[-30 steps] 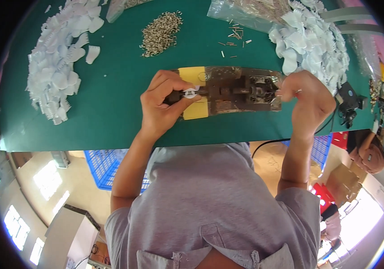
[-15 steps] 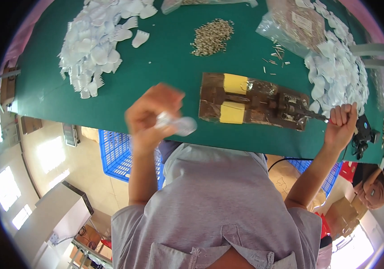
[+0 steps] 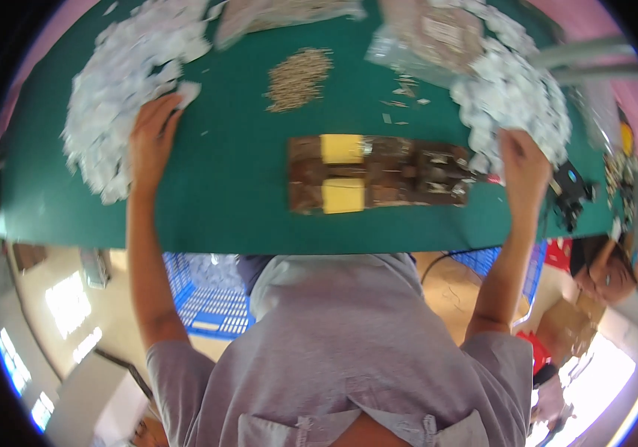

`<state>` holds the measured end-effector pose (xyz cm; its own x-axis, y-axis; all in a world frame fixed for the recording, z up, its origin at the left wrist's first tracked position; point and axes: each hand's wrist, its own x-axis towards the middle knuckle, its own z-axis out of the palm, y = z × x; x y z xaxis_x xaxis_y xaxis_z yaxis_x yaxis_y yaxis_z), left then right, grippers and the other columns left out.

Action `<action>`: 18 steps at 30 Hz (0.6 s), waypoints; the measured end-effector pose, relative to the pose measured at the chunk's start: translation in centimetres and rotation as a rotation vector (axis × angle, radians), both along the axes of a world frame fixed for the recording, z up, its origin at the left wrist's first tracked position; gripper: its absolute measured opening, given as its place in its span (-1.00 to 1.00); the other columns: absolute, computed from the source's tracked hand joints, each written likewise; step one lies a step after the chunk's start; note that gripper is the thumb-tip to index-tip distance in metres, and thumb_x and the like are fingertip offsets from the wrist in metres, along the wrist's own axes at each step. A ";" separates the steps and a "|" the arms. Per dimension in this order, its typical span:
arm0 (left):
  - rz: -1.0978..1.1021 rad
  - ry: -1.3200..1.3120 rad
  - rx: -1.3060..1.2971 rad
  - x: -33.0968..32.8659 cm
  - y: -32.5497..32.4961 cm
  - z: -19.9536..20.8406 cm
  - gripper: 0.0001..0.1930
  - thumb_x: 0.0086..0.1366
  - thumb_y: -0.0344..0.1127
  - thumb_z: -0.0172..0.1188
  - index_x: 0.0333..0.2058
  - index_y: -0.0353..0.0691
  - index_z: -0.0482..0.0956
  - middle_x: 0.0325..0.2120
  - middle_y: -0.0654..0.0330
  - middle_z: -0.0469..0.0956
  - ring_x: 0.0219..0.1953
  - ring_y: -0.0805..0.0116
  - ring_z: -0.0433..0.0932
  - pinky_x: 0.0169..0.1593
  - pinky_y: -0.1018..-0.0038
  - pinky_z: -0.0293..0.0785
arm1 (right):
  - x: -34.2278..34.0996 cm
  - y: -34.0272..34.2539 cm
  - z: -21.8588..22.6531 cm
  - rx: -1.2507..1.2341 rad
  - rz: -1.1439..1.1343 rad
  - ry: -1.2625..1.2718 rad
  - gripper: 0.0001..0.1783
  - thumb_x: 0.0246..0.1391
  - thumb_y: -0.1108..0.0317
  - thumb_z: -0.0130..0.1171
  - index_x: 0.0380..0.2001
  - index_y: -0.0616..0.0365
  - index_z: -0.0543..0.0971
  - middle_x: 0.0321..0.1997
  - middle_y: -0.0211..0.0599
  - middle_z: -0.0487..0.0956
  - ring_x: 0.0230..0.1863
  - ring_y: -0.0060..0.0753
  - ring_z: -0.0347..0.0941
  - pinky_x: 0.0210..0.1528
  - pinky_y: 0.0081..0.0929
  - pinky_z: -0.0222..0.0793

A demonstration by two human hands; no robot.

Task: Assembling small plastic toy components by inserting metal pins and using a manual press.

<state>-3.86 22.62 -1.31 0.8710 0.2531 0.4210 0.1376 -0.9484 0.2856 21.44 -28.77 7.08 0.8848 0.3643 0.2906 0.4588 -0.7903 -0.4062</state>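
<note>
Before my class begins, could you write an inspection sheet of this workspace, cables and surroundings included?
Surface: green tabletop, in use.
Job's things: brown fixture with yellow pads; left heap and right heap of white pieces; pile of small slim pieces.
Clutter: plastic bags on the far side; black device at right.
Hands: left hand at a white piece beside the left heap, grip unclear; right hand by the fixture's red-tipped lever, contact unclear.
Cables: dark cable below the near table edge.
Surroundings: blue baskets below the table edge; another person at right.
</note>
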 end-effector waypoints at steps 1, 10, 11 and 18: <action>-0.017 -0.029 0.047 0.3 0.2 0.0 -0.72 0.37 -0.44 0.28 0.05 -0.21 0.68 0.01 0.12 0.67 0.05 0.07 0.64 0.13 0.26 0.56 | 0.8 0.5 -0.4 0.044 0.056 0.049 -0.82 0.25 0.26 0.34 -0.26 0.15 0.71 -0.42 -0.20 0.67 -0.43 -0.35 0.60 -0.30 -0.46 0.47; 0.016 0.073 0.159 4.5 -0.9 0.6 -0.79 0.38 -0.42 0.23 -0.03 -0.22 0.63 -0.01 0.13 0.64 0.07 0.07 0.59 0.09 0.22 0.54 | 6.3 5.9 -2.6 -0.091 0.453 0.202 -0.89 0.13 0.36 0.34 -0.27 0.09 0.67 -0.28 -0.35 0.68 -0.24 -0.28 0.67 -0.17 -0.29 0.57; 0.015 0.068 0.156 4.5 -0.9 0.6 -0.79 0.38 -0.42 0.23 -0.03 -0.22 0.63 -0.01 0.13 0.64 0.07 0.07 0.59 0.09 0.22 0.54 | 6.4 5.7 -2.4 -0.094 0.451 0.198 -0.89 0.13 0.36 0.34 -0.27 0.09 0.67 -0.28 -0.35 0.68 -0.24 -0.28 0.67 -0.17 -0.29 0.57; -0.085 0.012 0.021 3.7 -1.8 0.9 -0.77 0.38 -0.36 0.28 -0.01 -0.22 0.66 0.02 0.15 0.65 0.08 0.07 0.59 0.11 0.24 0.54 | 6.2 4.6 -3.2 -0.416 0.278 -0.196 -0.76 0.07 0.18 0.42 -0.34 0.10 0.69 -0.29 -0.33 0.64 -0.07 -0.17 0.56 -0.01 -0.13 0.46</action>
